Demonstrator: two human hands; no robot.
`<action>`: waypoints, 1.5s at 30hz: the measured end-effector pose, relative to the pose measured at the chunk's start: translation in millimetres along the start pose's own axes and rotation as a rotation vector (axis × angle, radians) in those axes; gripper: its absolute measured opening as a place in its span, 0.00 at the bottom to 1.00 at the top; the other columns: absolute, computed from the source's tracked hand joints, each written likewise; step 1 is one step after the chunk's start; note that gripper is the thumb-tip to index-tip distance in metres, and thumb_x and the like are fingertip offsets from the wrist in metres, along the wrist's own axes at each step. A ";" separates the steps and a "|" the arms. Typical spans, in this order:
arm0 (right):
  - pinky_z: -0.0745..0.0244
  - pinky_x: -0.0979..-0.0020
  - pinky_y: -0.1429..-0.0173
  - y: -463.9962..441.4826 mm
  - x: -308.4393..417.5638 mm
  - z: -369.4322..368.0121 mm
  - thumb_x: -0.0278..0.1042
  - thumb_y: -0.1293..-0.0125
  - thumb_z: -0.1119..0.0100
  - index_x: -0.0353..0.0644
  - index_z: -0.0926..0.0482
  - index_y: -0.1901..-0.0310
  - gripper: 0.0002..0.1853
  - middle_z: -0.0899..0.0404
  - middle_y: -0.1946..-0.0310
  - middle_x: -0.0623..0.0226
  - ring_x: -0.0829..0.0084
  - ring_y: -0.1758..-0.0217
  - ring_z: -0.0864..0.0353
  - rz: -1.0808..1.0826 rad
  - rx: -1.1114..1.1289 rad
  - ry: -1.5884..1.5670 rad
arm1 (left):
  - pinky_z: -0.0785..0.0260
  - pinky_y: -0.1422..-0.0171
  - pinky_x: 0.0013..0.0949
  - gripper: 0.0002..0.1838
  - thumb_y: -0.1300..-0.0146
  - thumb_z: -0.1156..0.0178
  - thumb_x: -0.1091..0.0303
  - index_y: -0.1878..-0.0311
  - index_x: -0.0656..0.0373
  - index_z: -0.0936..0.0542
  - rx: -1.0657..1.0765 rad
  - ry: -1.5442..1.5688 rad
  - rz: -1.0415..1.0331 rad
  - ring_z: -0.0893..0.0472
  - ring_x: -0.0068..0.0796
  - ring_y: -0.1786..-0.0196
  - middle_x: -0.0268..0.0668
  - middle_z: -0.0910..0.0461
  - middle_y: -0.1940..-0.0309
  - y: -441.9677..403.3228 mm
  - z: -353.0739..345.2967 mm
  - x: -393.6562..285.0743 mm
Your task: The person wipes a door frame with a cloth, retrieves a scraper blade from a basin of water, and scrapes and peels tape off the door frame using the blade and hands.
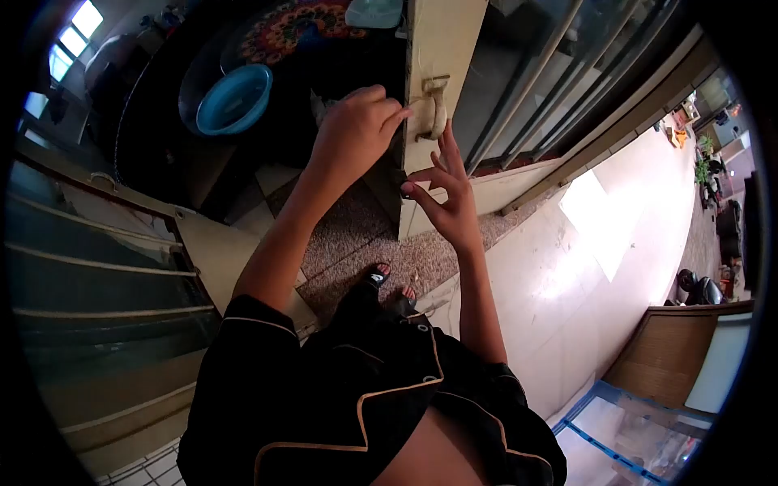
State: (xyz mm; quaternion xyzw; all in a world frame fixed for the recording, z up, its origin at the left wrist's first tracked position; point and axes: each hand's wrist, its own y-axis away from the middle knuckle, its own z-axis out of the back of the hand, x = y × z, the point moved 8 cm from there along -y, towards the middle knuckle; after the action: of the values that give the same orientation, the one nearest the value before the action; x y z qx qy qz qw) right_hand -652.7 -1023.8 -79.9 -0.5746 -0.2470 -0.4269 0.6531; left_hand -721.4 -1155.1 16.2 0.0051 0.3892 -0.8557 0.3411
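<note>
A cream door (421,50) stands ajar in front of me, with a curved pull handle (438,113) on its face. My left hand (353,130) is curled at the door's edge, fingertips pinched together near the handle; whatever they hold, if anything, is hidden. Just below the handle is my right hand (447,190). Its thumb and index finger meet at a small dark piece (406,189) by the door's edge, too small to name. The other fingers of that hand stretch up toward the handle's lower end.
Behind the door, a blue basin (235,101) rests on a dark round table (174,154). Barred window panels flank me left and right. Speckled tiles (340,255) lie underfoot. At lower right stands a blue-framed clear case (624,429) beside a brown cabinet (660,348).
</note>
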 end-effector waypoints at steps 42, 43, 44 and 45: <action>0.38 0.41 0.27 -4.8 -3.8 0.3 0.27 0.45 0.26 0.41 0.14 0.67 0.06 0.57 0.20 0.51 0.47 0.19 0.56 -0.026 0.002 -0.070 | 0.42 0.67 0.25 0.15 0.25 0.48 0.52 0.54 0.55 0.32 -1.087 0.227 -0.143 0.33 0.21 0.71 0.33 0.30 0.70 -73.8 382.1 -12.7; 0.37 0.41 0.27 -7.0 -4.2 1.5 0.27 0.45 0.26 0.41 0.14 0.67 0.06 0.57 0.20 0.52 0.47 0.19 0.55 -0.021 0.003 -0.063 | 0.40 0.66 0.24 0.16 0.25 0.47 0.54 0.49 0.57 0.29 -1.135 0.128 -0.012 0.30 0.22 0.69 0.34 0.27 0.67 -62.4 378.2 3.8; 0.37 0.41 0.27 -9.9 -3.8 2.4 0.27 0.45 0.26 0.41 0.14 0.67 0.06 0.57 0.20 0.52 0.47 0.19 0.55 0.002 0.005 -0.061 | 0.37 0.65 0.23 0.17 0.26 0.46 0.55 0.45 0.58 0.27 -1.141 0.082 0.096 0.26 0.22 0.68 0.36 0.23 0.65 -54.3 376.6 24.7; 0.37 0.41 0.27 -9.3 -5.0 1.9 0.27 0.45 0.26 0.42 0.14 0.67 0.06 0.58 0.20 0.52 0.47 0.19 0.55 -0.010 0.013 -0.061 | 0.35 0.64 0.23 0.19 0.26 0.45 0.57 0.41 0.60 0.24 -1.105 0.051 0.170 0.23 0.22 0.66 0.38 0.19 0.63 -48.4 376.0 47.6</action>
State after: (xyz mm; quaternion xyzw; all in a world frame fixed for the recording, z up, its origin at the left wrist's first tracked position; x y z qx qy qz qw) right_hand -662.7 -1020.4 -78.6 -0.5820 -0.2725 -0.4107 0.6468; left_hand -689.8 -1412.0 297.3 -0.1224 0.7861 -0.4937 0.3513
